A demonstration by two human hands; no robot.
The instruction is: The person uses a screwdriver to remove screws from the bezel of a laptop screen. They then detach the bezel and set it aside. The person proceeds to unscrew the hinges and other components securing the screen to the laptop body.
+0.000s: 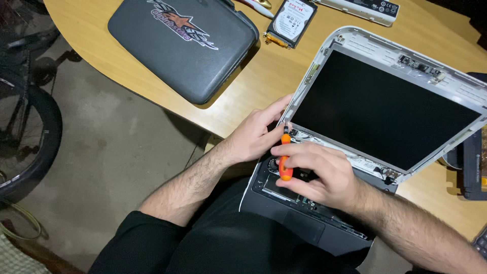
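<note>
My right hand [317,172] pinches the orange screwdriver [285,161], shaft pointing twelve o'clock at the laptop hinge [290,128]; my left hand [256,134], nearer, grips the screen corner [304,86].

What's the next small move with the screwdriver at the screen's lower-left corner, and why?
Probably seat the tip squarely and turn. The right hand holds the orange screwdriver upright, its tip at the screen frame's corner by the hinge, while the left hand steadies that edge of the laptop. The screw itself is too small to see.
</note>
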